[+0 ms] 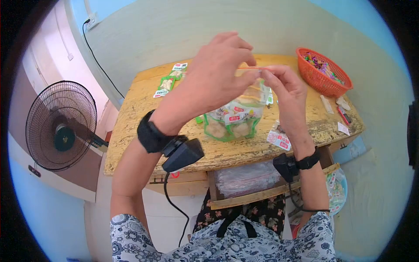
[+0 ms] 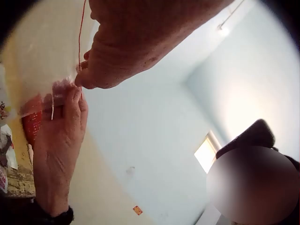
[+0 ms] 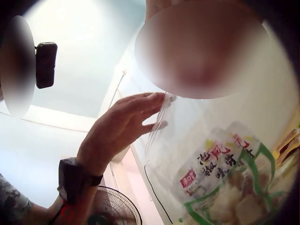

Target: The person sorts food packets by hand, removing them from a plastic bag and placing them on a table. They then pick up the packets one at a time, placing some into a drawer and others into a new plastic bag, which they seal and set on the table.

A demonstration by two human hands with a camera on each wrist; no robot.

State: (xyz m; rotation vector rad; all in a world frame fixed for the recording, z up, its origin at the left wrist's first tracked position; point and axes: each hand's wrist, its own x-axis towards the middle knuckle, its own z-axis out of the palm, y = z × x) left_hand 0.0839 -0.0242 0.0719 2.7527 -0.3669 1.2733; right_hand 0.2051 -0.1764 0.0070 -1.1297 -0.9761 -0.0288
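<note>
A clear zip-top plastic bag (image 1: 235,109) stands upright on the table, with green-and-white food packets (image 3: 225,164) inside. Its red seal line runs along the top edge between both hands. My left hand (image 1: 218,72) reaches across from the left, with its thumb and fingers at that edge. Opposite it, my right hand (image 1: 289,89) pinches the bag's top right corner between thumb and finger. In the left wrist view, the fingertips of the left hand (image 2: 126,42) and the right hand (image 2: 61,140) meet at the red line.
Green packets (image 1: 166,83) lie at the table's back left. A red basket (image 1: 323,87) of small wrapped items stands at the back right. A small packet (image 1: 279,137) lies near the front edge. Below, an open drawer (image 1: 248,179) holds plastic bags. A fan (image 1: 61,126) stands left.
</note>
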